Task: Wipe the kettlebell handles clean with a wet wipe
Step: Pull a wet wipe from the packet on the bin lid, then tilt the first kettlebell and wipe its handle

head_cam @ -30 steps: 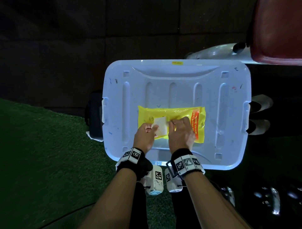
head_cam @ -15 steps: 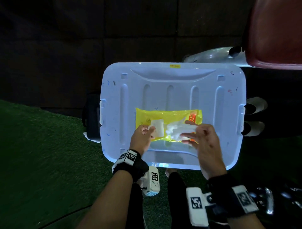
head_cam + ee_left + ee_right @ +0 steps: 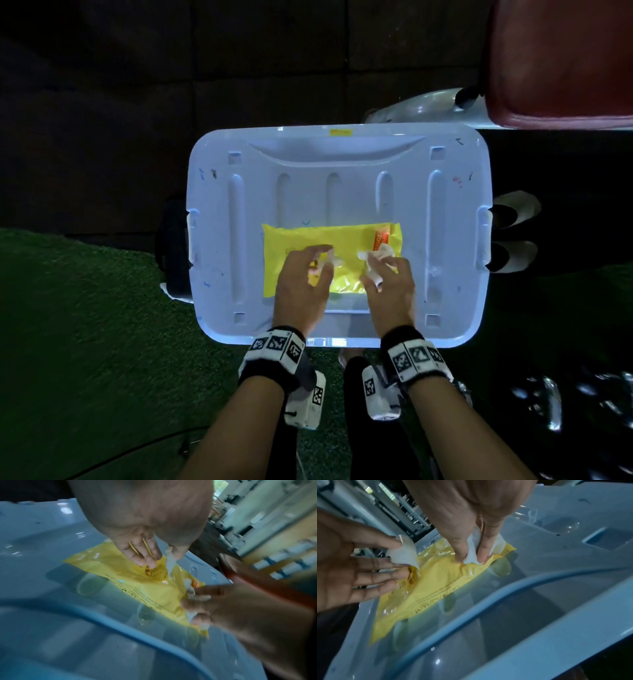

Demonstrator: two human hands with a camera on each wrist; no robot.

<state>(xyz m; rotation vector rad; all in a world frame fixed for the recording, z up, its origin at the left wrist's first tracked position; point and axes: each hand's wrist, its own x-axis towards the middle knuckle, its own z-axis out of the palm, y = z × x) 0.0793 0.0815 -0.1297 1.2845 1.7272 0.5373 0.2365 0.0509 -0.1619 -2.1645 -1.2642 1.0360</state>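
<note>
A second ago both hands were pressed close together over the pack's opening. Half a second ago the right hand had drawn away to the right with a white wipe trailing from the pack. Now the right hand (image 3: 388, 284) is back over the right end of the yellow pack (image 3: 346, 270), its fingers (image 3: 460, 547) curled around the bunched wipe (image 3: 471, 555) and pressing it against the pack. The left hand (image 3: 301, 284) has shifted too: its fingers (image 3: 385, 573) lie nearly straight on the left part of the pack, with the white seal flap (image 3: 404, 553) lifted and caught between the thumb and the forefinger.

By this reading the wipe is free of the pack, or very nearly; whether it is fully clear of the opening cannot be told. The flap is not yet pressed shut. No wiping has begun, so the task is at its early stage.

The kettlebell handles cannot be made out for certain. The shiny curved shapes (image 3: 551, 401) in the dark at lower right of the head view may be they, well apart from the hands.

Counted: one pack, one wipe out, one flap, two hands. The pack lies on one pale blue bin lid (image 3: 239, 240), which serves as the tabletop. Artificial turf (image 3: 85, 325) lies to the left, and a red seat (image 3: 565, 61) stands at upper right.
</note>
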